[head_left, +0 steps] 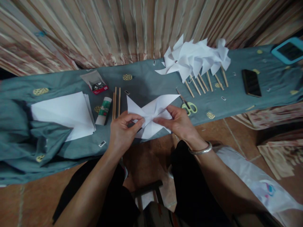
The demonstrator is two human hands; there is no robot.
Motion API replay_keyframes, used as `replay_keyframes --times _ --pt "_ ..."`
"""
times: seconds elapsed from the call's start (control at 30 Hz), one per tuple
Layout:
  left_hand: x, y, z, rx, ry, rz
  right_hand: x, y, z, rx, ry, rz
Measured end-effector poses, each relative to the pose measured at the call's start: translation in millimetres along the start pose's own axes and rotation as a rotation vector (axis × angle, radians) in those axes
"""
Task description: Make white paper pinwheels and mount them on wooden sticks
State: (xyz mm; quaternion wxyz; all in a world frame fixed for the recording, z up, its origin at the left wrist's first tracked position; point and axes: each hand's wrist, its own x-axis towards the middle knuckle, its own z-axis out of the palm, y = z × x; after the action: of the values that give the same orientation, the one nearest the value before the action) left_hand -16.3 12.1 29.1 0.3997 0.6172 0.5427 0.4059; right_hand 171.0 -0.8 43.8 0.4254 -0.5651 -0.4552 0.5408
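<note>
A white paper pinwheel (151, 110), its blades folded in toward the middle, is between my two hands above the front edge of the cloth-covered table. My left hand (124, 129) pinches it near the centre from the left, thumb and forefinger pressed together. From the other side my right hand (181, 123), with a silver bangle on the wrist, grips the paper with its thumb near the middle. No stick shows on this pinwheel. Several wooden sticks (119, 101) lie just beyond my left hand. Green-handled scissors (189, 107) rest beyond my right hand.
Finished pinwheels on sticks (196, 60) lie overlapped at the back. Leftward are a glue stick (104, 111), a small box of metal pins (96, 84) and white paper sheets (62, 113). A phone (251, 82) and a blue-framed tablet (288, 50) lie at right. A plastic bag (239, 167) is below.
</note>
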Motion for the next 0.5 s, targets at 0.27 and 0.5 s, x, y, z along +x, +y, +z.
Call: replay_keyframes --times 0.27,0.5 --pt "0.1 -1.5 1.0 -0.023 0.0 -0.028 1.0 -1.7 0.9 -0.031 0.005 -0.015" --pt "0.1 -3.1 2.6 -0.094 -0.001 -0.057 1.5 -1.4 1.3 -0.044 0.007 -0.015"
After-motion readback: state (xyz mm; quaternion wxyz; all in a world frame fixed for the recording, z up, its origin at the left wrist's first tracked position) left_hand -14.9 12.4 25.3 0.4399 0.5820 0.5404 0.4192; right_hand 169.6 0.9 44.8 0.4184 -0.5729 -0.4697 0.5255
